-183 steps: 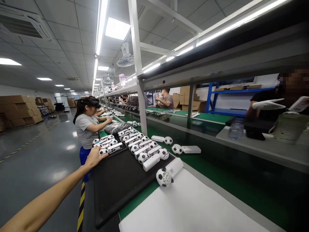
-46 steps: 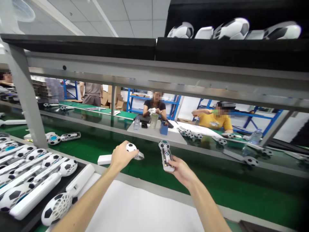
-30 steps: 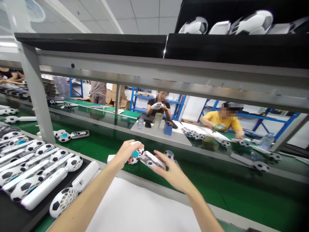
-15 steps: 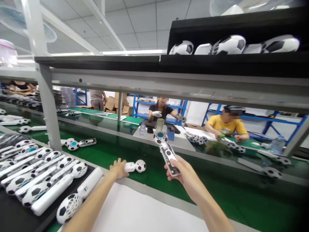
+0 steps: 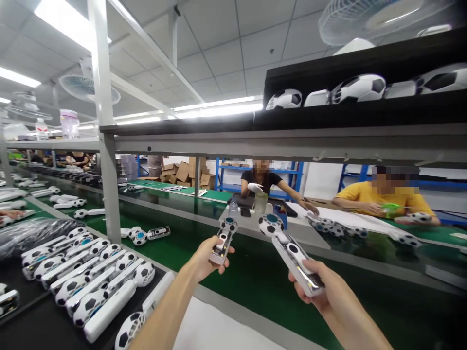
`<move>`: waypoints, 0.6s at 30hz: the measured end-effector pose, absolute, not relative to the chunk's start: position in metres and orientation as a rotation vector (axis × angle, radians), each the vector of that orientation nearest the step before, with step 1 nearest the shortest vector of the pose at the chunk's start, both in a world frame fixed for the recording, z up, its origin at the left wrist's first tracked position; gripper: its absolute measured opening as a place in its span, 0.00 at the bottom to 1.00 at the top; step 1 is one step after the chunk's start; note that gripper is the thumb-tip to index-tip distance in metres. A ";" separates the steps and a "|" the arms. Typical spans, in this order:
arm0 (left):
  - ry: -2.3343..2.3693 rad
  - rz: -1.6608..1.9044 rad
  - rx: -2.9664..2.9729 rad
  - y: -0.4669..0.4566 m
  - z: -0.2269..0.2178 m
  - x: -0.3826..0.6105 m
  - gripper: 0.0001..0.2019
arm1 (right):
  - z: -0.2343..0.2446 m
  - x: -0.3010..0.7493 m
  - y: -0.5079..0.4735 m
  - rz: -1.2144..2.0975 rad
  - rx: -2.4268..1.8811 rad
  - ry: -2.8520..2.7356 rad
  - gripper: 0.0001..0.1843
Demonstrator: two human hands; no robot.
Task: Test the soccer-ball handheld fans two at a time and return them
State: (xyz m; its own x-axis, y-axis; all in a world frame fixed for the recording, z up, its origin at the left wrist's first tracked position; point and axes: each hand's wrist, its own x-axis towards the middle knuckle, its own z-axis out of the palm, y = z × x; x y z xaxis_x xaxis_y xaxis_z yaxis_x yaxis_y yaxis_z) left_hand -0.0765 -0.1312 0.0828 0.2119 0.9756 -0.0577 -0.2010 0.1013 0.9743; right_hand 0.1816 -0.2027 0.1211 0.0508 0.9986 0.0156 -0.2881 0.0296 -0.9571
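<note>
My left hand (image 5: 205,256) is closed around the handle of a handheld device with a soccer-ball head (image 5: 228,225). The handle's face is off, so the inner parts show. A larger-looking soccer-ball device (image 5: 289,249) is in my right hand (image 5: 324,284), gripped near the bottom of its handle. Its handle is also uncovered, with a white oval piece and yellowish spots inside. Both devices tilt with their ball heads up, side by side and apart, over the green conveyor belt (image 5: 251,282). Each head has a blue round centre.
A black tray (image 5: 36,323) at left holds rows of similar devices. More devices (image 5: 140,236) lie on the belt. White sheeting (image 5: 219,325) covers the near surface. A metal post (image 5: 111,194) and overhead shelf (image 5: 204,143) stand close. Two co-workers sit opposite, one in a yellow shirt (image 5: 383,197).
My left hand has picked up the device from the belt's near edge and raised it beside the other. The right-hand device now appears closer and further right. The view has tilted up and turned left.
</note>
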 end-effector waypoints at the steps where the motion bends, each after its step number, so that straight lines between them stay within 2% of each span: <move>1: 0.839 1.128 1.063 -0.139 0.093 -0.077 0.15 | 0.121 0.181 -0.203 1.286 -0.993 -0.948 0.13; 7: 0.409 1.208 0.912 -0.185 0.136 -0.071 0.20 | 0.134 0.172 -0.218 1.449 -0.825 -0.768 0.10; 11: 0.272 1.157 0.823 -0.200 0.145 -0.067 0.20 | 0.145 0.170 -0.235 1.581 -0.712 -0.684 0.13; 16: 0.274 1.244 0.893 -0.215 0.149 -0.057 0.17 | 0.145 0.167 -0.242 1.621 -0.484 -0.991 0.12; 18: 0.348 1.286 0.969 -0.223 0.151 -0.051 0.19 | 0.143 0.164 -0.242 1.607 -0.406 -1.106 0.16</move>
